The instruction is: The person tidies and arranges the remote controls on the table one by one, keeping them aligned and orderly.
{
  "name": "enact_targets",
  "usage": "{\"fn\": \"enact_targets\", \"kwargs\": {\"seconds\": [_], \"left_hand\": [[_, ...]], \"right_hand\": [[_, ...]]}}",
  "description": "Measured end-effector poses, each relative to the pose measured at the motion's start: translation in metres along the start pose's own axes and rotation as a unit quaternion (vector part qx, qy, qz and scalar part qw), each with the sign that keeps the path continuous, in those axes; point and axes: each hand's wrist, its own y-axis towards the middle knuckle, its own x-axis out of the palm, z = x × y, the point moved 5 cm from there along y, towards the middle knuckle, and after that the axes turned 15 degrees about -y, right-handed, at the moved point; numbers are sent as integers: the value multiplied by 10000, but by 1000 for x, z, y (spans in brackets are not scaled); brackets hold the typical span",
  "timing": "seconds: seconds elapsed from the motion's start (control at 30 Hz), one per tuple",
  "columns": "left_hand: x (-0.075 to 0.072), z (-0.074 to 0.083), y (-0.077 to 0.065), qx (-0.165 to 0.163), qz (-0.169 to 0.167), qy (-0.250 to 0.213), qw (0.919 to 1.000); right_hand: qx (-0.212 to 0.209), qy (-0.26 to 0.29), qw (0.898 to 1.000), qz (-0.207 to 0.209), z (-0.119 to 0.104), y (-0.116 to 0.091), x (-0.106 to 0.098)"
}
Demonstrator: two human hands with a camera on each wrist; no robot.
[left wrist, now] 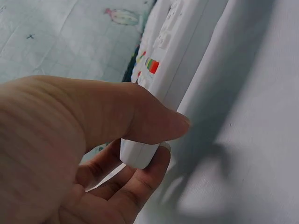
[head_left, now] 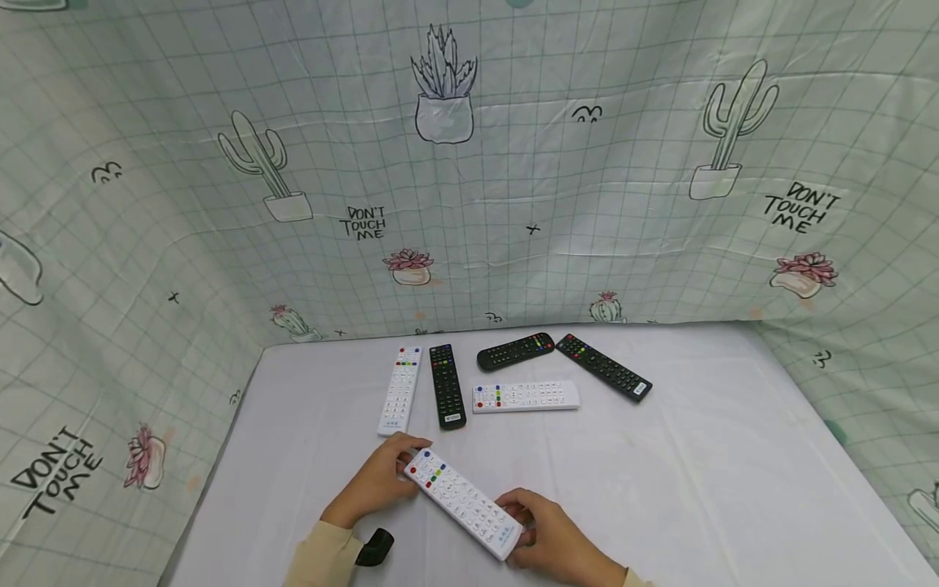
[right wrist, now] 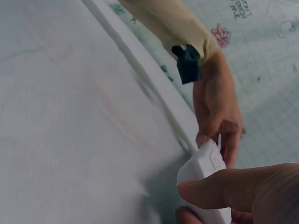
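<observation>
A white remote control (head_left: 464, 504) with coloured buttons slants between both hands, buttons facing up. My left hand (head_left: 383, 477) grips its upper left end; in the left wrist view the thumb (left wrist: 154, 119) lies along one side and the fingers curl beneath. At the lower right end, my right hand (head_left: 550, 534) pinches the remote's other end, which the right wrist view shows as a white block (right wrist: 205, 168) beside the thumb. Shadow falls on the white cloth below the remote in both wrist views.
Behind the hands lie a white remote (head_left: 400, 391), a black remote (head_left: 447, 387), a short black remote (head_left: 515, 351), a sideways white remote (head_left: 526, 396) and a slanted black remote (head_left: 604, 368). The white tabletop (head_left: 704, 465) meets a printed curtain (head_left: 513, 187) at the back.
</observation>
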Motion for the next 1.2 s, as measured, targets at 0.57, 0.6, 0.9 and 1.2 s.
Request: {"fn": "enact_targets", "kwargs": {"seconds": [0.57,0.6,0.9,1.2], "left_hand": [[-9,0,-7,67,-230,356,9991],[-10,0,-7,58,-225,354,9991],[-17,1,-11,80,-276,576,9979],[-20,1,-12,62,-378,519,9979]], "right_hand": [[100,906,9949,-442,-16,10,45],[98,939,9945,-463,-17,11,47],[211,1261,9905,-516,-22,17,63],[201,1181,9915,-517,-31,22,73]]}}
